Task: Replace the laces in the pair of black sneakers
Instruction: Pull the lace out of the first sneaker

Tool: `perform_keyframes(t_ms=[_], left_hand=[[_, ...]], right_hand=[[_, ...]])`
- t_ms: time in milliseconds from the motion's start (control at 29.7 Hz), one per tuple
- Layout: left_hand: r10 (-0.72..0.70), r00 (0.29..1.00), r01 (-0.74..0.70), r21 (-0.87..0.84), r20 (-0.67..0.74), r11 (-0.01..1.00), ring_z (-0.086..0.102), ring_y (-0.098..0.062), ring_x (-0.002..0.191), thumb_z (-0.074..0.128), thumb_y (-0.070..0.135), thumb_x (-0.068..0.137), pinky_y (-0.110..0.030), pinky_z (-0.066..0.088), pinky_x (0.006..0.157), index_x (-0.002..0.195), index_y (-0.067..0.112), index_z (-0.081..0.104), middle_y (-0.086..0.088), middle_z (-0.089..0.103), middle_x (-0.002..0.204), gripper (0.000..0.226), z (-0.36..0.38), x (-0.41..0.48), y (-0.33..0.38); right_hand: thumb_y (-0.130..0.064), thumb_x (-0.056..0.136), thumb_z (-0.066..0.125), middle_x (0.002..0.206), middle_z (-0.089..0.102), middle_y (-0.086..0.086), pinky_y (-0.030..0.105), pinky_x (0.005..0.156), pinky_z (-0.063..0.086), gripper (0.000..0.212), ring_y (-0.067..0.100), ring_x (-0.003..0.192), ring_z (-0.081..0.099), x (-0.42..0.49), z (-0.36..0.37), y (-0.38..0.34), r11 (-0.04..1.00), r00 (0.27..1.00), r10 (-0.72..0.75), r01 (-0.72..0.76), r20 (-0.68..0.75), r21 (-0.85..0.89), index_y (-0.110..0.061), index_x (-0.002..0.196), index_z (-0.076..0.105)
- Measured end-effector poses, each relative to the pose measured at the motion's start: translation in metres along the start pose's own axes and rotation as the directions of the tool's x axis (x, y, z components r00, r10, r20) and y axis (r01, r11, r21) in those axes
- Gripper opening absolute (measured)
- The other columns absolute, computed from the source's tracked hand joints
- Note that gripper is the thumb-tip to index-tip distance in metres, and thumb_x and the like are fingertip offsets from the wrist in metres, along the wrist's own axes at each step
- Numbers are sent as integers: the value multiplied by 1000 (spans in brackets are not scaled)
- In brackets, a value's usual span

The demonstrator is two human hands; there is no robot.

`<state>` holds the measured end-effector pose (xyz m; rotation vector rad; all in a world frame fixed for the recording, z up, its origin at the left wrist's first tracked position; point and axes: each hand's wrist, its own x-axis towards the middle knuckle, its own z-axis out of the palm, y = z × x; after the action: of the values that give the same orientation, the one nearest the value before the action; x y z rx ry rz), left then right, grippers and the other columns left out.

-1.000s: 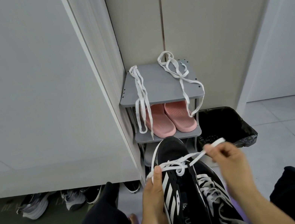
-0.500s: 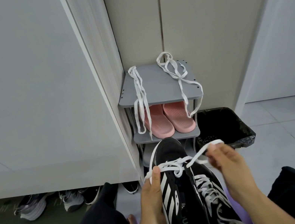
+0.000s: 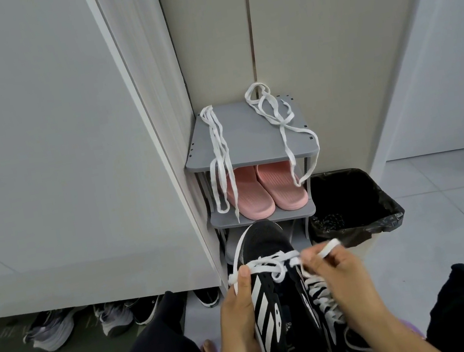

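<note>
A black sneaker [image 3: 275,286] with white stripes stands toe-up between my knees, and a white lace [image 3: 268,264] crosses its lowest eyelets. My left hand [image 3: 240,320] grips the sneaker's left side, the thumb pressing the lace against the edge. My right hand [image 3: 338,275] pinches the lace's free end beside the shoe's right eyelets. The second black sneaker [image 3: 329,313], laced in white, lies behind and to the right, partly hidden by my right hand. Two loose white laces [image 3: 217,153] [image 3: 280,123] hang over the top of the grey shoe rack [image 3: 249,141].
Pink slippers [image 3: 264,191] sit on the rack's middle shelf. A black-lined bin [image 3: 354,207] stands right of the rack. Several shoes [image 3: 53,328] lie under the white cabinet [image 3: 48,146] at the left. Tiled floor [image 3: 448,215] opens to the right.
My right hand has drawn in toward the sneaker, shortening the lace stretch it held out to the right. The left hand keeps its grip on the shoe.
</note>
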<state>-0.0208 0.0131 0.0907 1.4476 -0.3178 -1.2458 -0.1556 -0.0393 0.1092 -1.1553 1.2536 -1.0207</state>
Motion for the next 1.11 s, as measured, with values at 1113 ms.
perform_keyframes(t_ms=[1113], left_hand=[[30,999,-30,-11,-14,999,70,-26,85,50,44,90,-41,55,82,96,13,71,-8,74,87,38,5,-5,5]], right_hand=[[-15,89,57,61,60,-10,11,65,48,14,6,63,54,15,-32,-13,959,990,-51,86,-132,269,-13,76,60]])
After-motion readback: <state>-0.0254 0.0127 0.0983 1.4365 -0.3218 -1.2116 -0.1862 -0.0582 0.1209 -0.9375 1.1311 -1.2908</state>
